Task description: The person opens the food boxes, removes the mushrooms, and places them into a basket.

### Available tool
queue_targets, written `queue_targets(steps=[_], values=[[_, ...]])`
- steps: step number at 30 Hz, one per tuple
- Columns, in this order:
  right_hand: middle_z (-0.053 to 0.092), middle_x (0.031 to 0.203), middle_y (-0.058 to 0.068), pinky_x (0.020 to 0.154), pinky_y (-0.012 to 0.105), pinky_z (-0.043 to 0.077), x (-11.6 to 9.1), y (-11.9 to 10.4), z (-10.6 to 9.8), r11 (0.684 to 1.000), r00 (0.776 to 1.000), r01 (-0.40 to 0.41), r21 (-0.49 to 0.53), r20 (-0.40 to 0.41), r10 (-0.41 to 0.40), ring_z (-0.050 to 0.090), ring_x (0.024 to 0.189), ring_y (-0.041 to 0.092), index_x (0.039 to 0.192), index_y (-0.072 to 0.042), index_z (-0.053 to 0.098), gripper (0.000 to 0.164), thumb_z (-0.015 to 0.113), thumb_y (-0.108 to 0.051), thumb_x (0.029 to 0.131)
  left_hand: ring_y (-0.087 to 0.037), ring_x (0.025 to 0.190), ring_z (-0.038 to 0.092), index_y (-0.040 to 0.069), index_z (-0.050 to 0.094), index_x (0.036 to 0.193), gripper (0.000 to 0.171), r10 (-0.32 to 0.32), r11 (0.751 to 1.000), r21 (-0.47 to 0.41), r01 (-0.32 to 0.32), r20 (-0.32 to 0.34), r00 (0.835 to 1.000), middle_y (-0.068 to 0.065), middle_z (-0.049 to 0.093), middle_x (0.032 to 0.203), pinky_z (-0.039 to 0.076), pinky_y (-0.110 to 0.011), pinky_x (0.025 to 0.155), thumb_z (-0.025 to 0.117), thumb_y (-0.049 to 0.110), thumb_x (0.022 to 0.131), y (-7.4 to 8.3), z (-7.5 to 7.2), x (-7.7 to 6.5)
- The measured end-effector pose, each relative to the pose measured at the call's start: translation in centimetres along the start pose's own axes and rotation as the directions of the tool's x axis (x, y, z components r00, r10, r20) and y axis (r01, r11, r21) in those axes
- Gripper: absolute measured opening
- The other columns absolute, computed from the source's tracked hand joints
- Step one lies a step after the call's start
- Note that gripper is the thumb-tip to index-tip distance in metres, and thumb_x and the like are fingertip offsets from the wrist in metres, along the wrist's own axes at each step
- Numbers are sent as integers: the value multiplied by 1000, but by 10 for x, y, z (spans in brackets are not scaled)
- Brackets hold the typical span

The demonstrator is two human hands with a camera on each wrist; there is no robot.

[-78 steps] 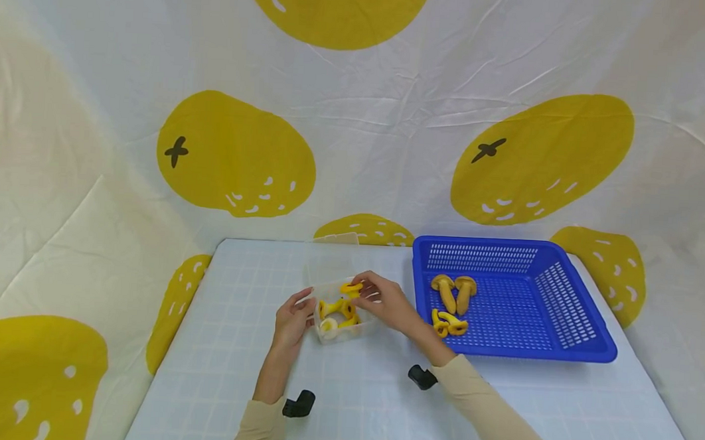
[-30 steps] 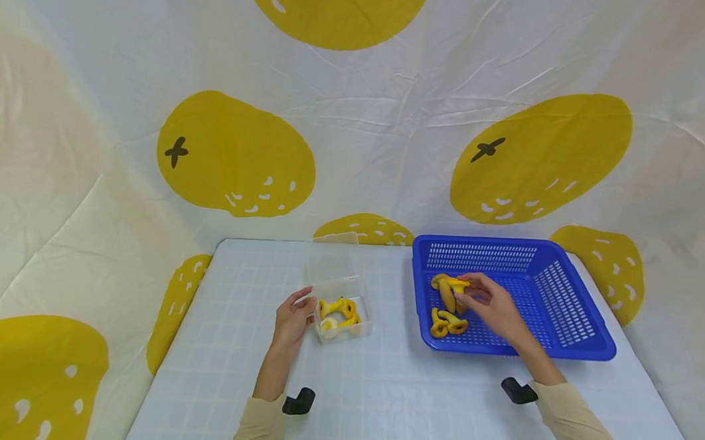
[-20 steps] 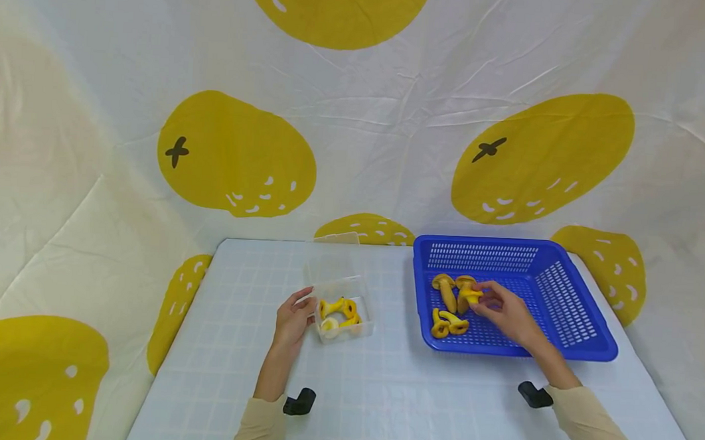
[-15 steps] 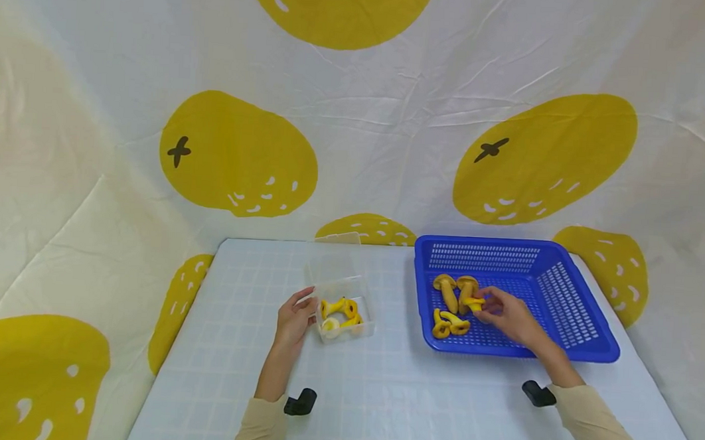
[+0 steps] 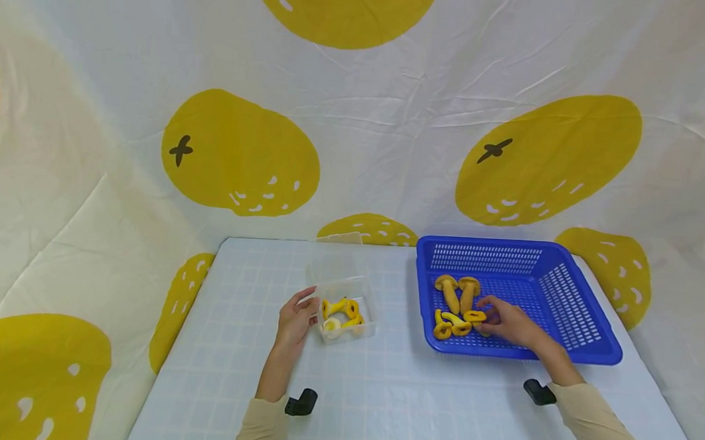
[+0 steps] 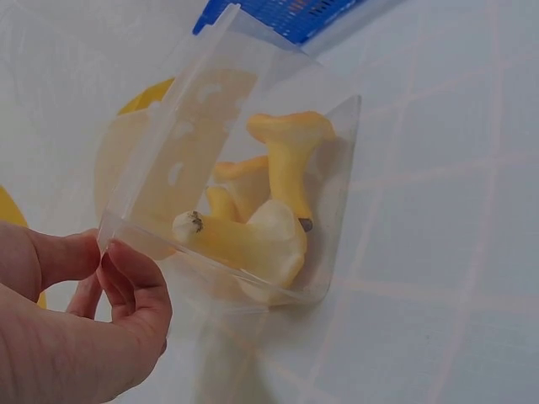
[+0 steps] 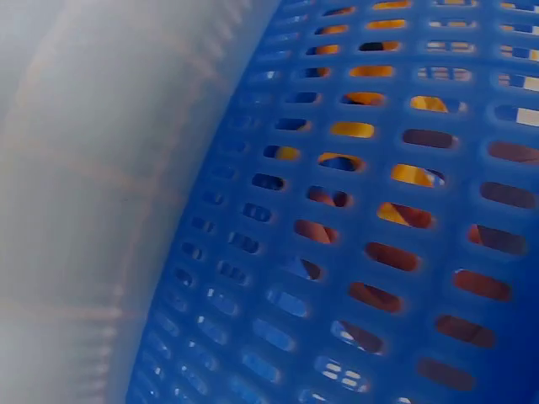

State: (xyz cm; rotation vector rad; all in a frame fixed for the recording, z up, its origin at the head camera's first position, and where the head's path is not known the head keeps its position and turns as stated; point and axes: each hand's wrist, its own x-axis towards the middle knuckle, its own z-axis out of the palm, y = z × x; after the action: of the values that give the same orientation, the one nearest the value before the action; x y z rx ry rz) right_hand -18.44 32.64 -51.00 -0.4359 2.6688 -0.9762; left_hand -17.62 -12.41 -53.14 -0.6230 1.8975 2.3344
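Note:
My left hand point(image 5: 295, 320) holds the left edge of a clear plastic box point(image 5: 370, 330), pinching its corner between thumb and fingers in the left wrist view. Inside lie several yellow trumpet-shaped mushrooms point(image 6: 290, 168), one with a paler underside. My right hand point(image 5: 510, 324) reaches into the blue basket point(image 5: 606, 346) and grips a yellow mushroom point(image 5: 474, 315), cap up, low at the basket's front left. Beside it lie two small yellow mushrooms point(image 5: 459, 326); behind are two brown mushrooms point(image 5: 449, 295). In the right wrist view the slotted basket wall point(image 7: 253, 278) mostly hides that hand.
The box's clear lid point(image 5: 333, 262) stands open toward the back. A checked cloth point(image 5: 367, 400) covers the table. Behind it hangs a white curtain point(image 5: 385, 168) with yellow fruit prints. The basket sits at the back right, near the table's right edge.
My right hand has carried a yellow mushroom from the box into the basket, then lowered it toward the front beside the small yellow ones. My left hand has stayed at the box.

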Motion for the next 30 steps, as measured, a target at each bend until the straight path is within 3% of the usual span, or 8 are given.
queue_targets(steps=[5,11,19,30], values=[[63,123,30,90,57,55,-1,-10,-5,1000,999,10,-3,-46,-11,63,110,47,127,9,58,46,78,-15,93,-21,88,60,0,55,143,42,1,1000,0,-1,11,1000,-13,63,111,50,-26,71,63,7,102,0,0,0],[64,126,26,97,58,51,3,-21,-7,998,995,56,7,-81,-55,61,117,46,128,6,61,43,75,-19,97,-22,88,60,0,56,142,41,5,1000,14,-5,2,1000,-12,63,109,50,-27,72,63,6,102,0,0,0],[71,111,13,90,43,58,9,-47,-5,993,986,86,81,-148,-73,68,104,33,127,5,63,33,69,-13,100,-20,88,59,0,57,141,40,12,1000,16,-12,3,1000,-10,63,107,51,-26,72,63,5,102,-1,1,0],[72,108,9,88,40,58,30,-80,9,981,963,165,104,-230,-137,68,97,26,116,-3,69,19,68,-13,100,-21,89,59,2,59,140,39,-1,999,33,2,-13,1000,-10,63,109,50,-23,69,64,6,102,0,1,0]])
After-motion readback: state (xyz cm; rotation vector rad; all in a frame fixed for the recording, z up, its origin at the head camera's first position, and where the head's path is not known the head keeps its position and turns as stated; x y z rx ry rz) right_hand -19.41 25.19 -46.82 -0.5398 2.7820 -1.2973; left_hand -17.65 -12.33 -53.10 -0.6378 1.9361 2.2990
